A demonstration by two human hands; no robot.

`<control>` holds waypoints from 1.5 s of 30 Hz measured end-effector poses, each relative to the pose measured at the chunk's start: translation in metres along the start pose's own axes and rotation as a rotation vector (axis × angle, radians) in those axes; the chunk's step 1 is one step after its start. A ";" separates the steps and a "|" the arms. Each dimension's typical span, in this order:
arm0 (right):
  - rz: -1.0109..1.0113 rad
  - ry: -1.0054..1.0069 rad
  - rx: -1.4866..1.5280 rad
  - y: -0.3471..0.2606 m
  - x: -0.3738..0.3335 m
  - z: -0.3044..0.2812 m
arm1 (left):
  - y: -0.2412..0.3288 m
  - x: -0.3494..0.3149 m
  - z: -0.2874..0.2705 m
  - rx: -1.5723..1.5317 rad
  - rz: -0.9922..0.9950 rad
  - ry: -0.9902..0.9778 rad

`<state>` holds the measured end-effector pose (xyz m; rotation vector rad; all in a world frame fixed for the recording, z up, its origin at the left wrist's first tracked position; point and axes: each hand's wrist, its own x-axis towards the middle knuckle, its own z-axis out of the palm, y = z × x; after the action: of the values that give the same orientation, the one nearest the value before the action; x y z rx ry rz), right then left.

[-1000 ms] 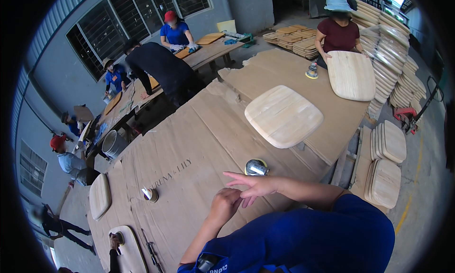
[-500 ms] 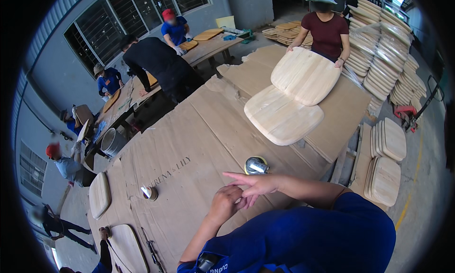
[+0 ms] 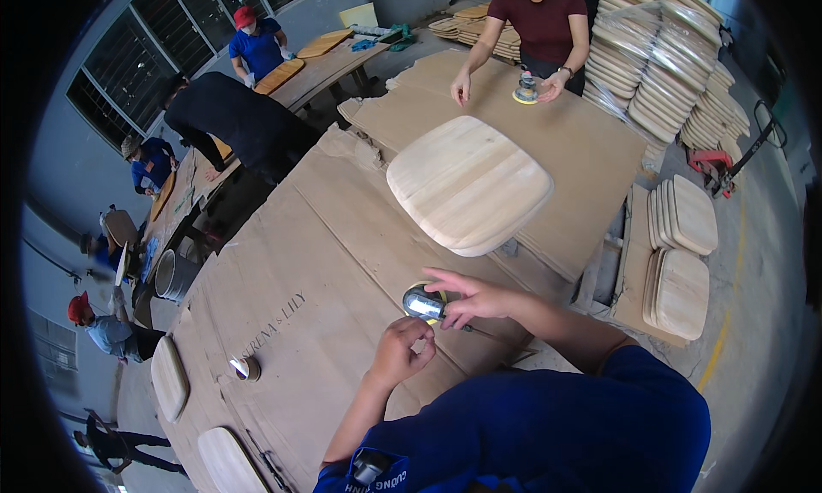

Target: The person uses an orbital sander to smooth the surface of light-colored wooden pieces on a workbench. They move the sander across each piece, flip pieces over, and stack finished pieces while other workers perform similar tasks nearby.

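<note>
A round power sander (image 3: 423,304) with a dark, shiny top and a yellow rim sits on the cardboard-covered table in front of me. Over its right edge reaches my right hand (image 3: 476,299), index finger stretched out and the others loosely bent; whether it touches the sander I cannot tell. Just below the sander is my left hand (image 3: 402,352), its fingers curled to the thumb in a ring with nothing visible inside. Beyond them lie pale wooden boards (image 3: 471,185), one on top of another. Across the table, a person in a maroon shirt has a hand by another sander (image 3: 525,89).
Cardboard (image 3: 342,236) covers the table. A small round object (image 3: 245,368) and more boards (image 3: 170,379) lie at left. Low board stacks (image 3: 682,292) stand at right, before a red pallet jack (image 3: 712,165). Wrapped stacks (image 3: 651,56) rise behind. Several people work at a far-left table.
The person opposite has let go of the upper board, which now lies on the other. My hands have come apart, and the right one is now at the sander. My view has shifted.
</note>
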<state>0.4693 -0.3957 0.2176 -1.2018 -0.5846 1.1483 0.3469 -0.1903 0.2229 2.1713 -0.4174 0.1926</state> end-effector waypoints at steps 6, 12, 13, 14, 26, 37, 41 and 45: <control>0.003 0.899 -0.128 0.039 -0.027 -0.227 | -0.094 0.077 0.044 -0.715 -0.522 0.057; 0.201 1.356 -0.931 0.079 -0.025 -0.385 | -0.197 0.172 0.110 -0.413 -1.017 0.348; 0.205 1.318 -0.897 0.080 -0.020 -0.397 | -0.214 0.182 0.116 -0.434 -1.080 0.361; 0.236 1.305 -0.860 0.079 -0.011 -0.405 | -0.228 0.188 0.122 -0.450 -1.158 0.399; 0.504 1.005 -1.157 0.057 -0.041 -0.376 | -0.178 0.137 0.102 -1.056 -1.120 0.155; 0.182 0.812 0.030 0.103 -0.024 -0.283 | -0.041 0.120 -0.004 -1.033 -0.783 0.491; 0.070 0.548 0.331 0.108 0.004 -0.203 | 0.022 0.062 -0.072 -0.723 -0.605 0.503; -0.169 0.289 0.385 0.070 0.094 -0.159 | 0.090 -0.019 -0.128 -0.398 -0.513 0.419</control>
<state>0.6134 -0.3795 0.0831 -0.9418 -0.2259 0.8741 0.2987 -0.1325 0.3608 1.7166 0.3179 0.2444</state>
